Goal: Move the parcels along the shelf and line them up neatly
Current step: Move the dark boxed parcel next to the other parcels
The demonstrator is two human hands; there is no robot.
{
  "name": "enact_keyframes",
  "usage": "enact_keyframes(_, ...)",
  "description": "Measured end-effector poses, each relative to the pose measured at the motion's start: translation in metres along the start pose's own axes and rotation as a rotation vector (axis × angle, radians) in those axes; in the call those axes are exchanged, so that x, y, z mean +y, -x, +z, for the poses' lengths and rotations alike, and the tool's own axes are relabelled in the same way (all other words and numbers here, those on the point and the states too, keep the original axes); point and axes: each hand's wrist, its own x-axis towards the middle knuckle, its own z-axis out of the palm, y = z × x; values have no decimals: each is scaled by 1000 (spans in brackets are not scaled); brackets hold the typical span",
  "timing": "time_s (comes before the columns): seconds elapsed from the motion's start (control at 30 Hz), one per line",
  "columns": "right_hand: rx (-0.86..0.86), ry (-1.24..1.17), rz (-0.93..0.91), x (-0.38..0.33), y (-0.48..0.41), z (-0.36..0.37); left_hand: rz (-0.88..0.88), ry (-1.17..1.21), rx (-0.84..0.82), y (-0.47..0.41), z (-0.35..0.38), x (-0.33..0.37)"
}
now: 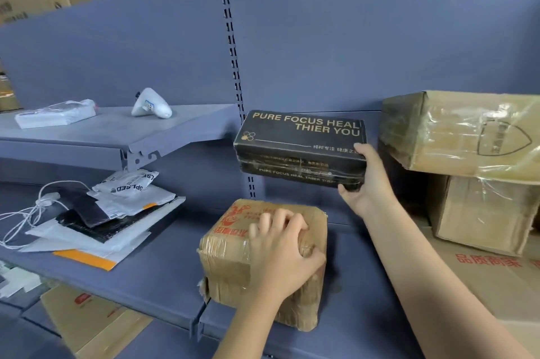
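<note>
Now L hand (280, 253) clutches taped box (228, 259) on blue shelf (146, 271); R hand (365, 183) grips black box (298, 136) aloft.

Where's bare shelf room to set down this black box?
For the black printed box in your right hand: bare blue lower shelf lies between the heap of white and black mailer bags and the taped brown cardboard parcel your left hand grips. The upper shelf is bare right of the white wrapped packet. Crowded: stacked cardboard cartons at right.

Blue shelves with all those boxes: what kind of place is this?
Probably a parcel storeroom or depot: metal shelves carry a taped cardboard parcel, mailer bags and big cartons.
</note>
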Motion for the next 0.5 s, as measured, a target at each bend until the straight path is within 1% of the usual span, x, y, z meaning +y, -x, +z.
enact_keyframes(0.2,-44,5,39,28,15,-7,16,33,-7,0,-4,-2)
enact_keyframes(0.33,-159,-3,64,29,29,-5,49,99,-45,-1,-10,-5)
enact_keyframes(0.4,-202,-11,67,31,36,-2,-4,238,-88,0,-17,-8)
enact_keyframes(0.5,-242,-22,84,37,43,2,-164,508,-38,4,-28,-18)
